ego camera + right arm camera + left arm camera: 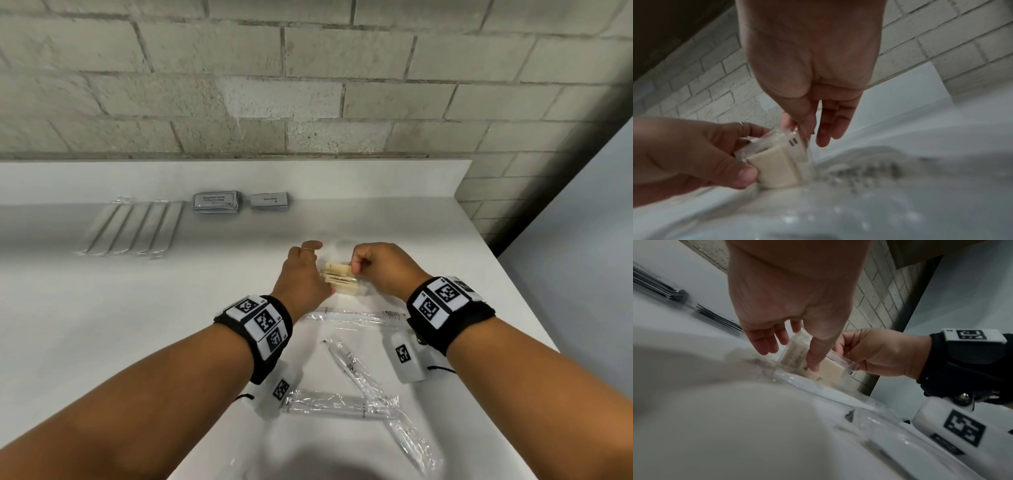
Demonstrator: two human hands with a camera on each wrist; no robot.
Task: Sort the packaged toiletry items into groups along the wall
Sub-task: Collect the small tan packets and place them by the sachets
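Observation:
A small stack of beige soap bars (pixel 339 279) in clear wrap sits on the white counter (pixel 137 325) between my two hands. My left hand (pixel 308 274) grips the stack from the left, thumb at the near end and fingers at the far end; the same grip on the soap bars (pixel 777 167) by the left hand (pixel 701 154) shows in the right wrist view. My right hand (pixel 358 269) pinches the top bar's wrap with thumb and forefinger, its other fingers loose (pixel 830 129). In the left wrist view the thumb (pixel 813 363) presses the soap bars (pixel 830 371).
Along the wall lie a row of wrapped toothbrushes (pixel 133 228), a shampoo sachet stack (pixel 215 202) and a second sachet stack (pixel 269 201). Three loose long clear-wrapped items (pixel 356 373) lie near my wrists. The counter's right edge (pixel 513 284) is close. A basin rim (pixel 308 455) is nearest me.

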